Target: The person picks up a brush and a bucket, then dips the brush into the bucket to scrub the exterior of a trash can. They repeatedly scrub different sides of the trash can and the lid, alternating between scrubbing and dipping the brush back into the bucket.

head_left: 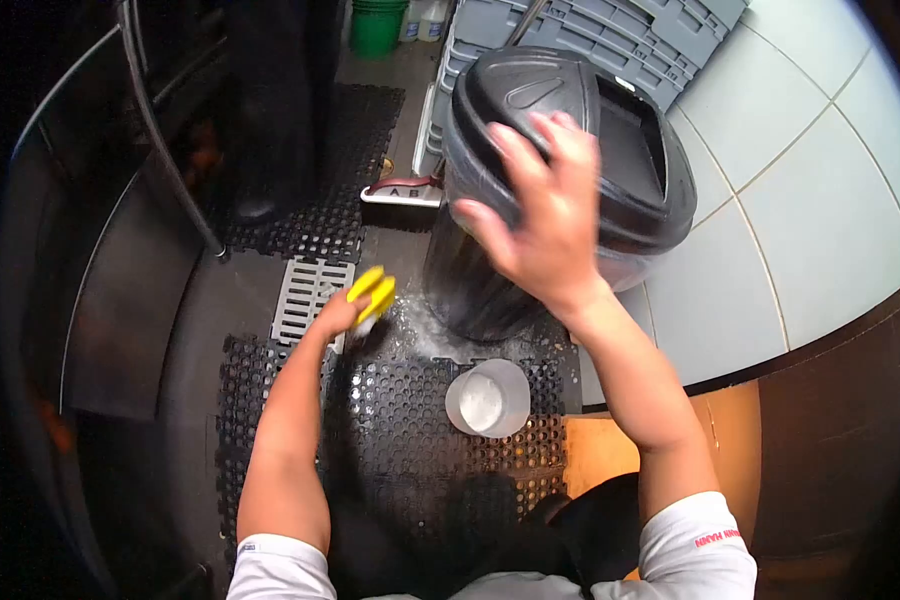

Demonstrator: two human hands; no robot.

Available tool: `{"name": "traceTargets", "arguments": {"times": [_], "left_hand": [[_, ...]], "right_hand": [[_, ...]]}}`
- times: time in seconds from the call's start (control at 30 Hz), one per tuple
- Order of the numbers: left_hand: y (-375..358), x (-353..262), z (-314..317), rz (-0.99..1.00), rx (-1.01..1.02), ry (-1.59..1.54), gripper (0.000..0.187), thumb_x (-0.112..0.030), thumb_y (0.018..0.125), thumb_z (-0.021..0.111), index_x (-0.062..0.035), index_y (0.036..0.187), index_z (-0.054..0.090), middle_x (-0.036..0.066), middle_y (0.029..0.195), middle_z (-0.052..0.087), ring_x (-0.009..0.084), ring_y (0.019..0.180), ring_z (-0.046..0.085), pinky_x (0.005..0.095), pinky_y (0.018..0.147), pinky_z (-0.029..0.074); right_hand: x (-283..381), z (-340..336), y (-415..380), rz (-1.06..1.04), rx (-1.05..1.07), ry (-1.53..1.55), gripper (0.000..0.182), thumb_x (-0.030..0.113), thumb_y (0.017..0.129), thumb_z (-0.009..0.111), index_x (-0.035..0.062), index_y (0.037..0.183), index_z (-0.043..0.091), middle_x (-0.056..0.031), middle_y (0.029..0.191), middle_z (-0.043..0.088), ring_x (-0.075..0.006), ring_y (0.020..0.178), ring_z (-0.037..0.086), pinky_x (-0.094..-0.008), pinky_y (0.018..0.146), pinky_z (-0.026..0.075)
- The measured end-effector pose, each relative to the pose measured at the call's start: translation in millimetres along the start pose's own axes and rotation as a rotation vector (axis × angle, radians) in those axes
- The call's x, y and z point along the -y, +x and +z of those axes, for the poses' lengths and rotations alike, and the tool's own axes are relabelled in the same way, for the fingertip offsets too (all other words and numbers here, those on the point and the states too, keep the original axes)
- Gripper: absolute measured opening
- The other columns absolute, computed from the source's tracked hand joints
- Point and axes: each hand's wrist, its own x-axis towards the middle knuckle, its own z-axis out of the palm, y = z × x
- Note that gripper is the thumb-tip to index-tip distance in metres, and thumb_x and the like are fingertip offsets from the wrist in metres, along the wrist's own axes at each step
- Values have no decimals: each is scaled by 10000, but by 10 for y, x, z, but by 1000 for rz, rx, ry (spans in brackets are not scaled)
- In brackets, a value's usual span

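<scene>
My left hand (340, 312) is closed on a yellow brush or scrubber (372, 292), low over the wet floor beside the grey drain grate (300, 300). Over the side of the black lidded bin (630, 160) my right hand (545, 205) is raised, fingers spread and slightly blurred, holding nothing; whether it touches the bin cannot be made out. A translucent tub (490, 398) with whitish liquid stands on the black perforated mat (395, 400). Suds and water (415, 325) lie at the foot of the bin.
Grey crates (610, 45) are stacked behind the bin, next to a tiled wall (800, 200). A green bucket (377, 28) and bottles (432, 20) stand at the back. A person in dark clothing (270, 110) is at upper left, near a metal rail (150, 110).
</scene>
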Motion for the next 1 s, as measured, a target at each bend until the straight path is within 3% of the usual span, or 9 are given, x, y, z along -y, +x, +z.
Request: {"name": "traceTargets", "arguments": {"times": [0.03,0.07,0.1,0.13,0.2,0.3,0.47,0.77,1.0], "left_hand": [[-63,-256,68,-110,-88,-338,392,-378,961,589,-44,1164,609,82,957,677,180,812,652,319,725,511],[40,-333,91,-200,-117,-603,386,-417,971,562,-72,1134,619,46,908,668,168,736,611,299,698,490],[151,-423,171,-25,-67,-1006,383,-445,985,519,-111,1148,610,28,957,669,175,758,592,313,728,477],[49,-861,226,-58,-161,-1181,379,-454,999,474,-150,1191,592,16,1042,669,172,839,598,367,792,475],[264,-1011,285,123,78,-1429,419,-472,1012,394,-172,1248,566,35,1115,666,185,947,607,395,887,460],[313,-1580,486,151,83,-1559,491,-467,1011,313,-139,1293,545,96,1338,591,249,1233,530,462,1036,359],[303,-1849,667,259,188,-1469,505,-467,998,335,-130,1329,512,146,1380,544,296,1311,450,502,1076,315],[47,-1242,514,90,120,-1467,467,-487,1004,355,-160,1293,522,99,1312,597,233,1131,577,483,1025,382],[-89,-1108,415,33,53,-1427,445,-507,1011,370,-174,1246,548,40,1133,652,189,949,619,431,881,458]], "right_hand": [[-89,-116,-142,-8,-114,15,647,294,705,807,109,1280,574,-218,1299,473,-410,1241,441,-562,1058,324],[-163,-251,-258,25,-215,-38,646,314,731,802,74,1279,557,-209,1304,468,-394,1258,431,-541,1059,333],[-242,-352,-394,157,-277,-80,651,338,765,789,31,1278,533,-208,1303,463,-384,1273,418,-521,1065,335],[-315,-422,-497,296,-299,-102,687,384,791,770,10,1301,503,-220,1320,452,-380,1285,406,-505,1075,329],[-461,-424,-566,270,-204,-231,754,511,757,751,35,1301,535,-203,1304,492,-369,1256,448,-527,1067,318],[-552,-350,-617,154,-106,-444,742,609,709,728,79,1219,632,-145,1188,593,-344,1160,537,-532,1053,320],[-713,-356,-691,143,-155,-457,715,615,691,732,88,1170,667,-121,1143,623,-322,1116,567,-519,1046,328],[-1168,-658,-999,79,-155,-359,791,706,737,659,64,1199,640,-123,1170,616,-320,1153,550,-499,1053,321],[-1795,-1126,-1336,56,-68,-302,867,772,861,386,35,1290,540,-165,1298,582,-324,1272,506,-494,1126,224]]}}
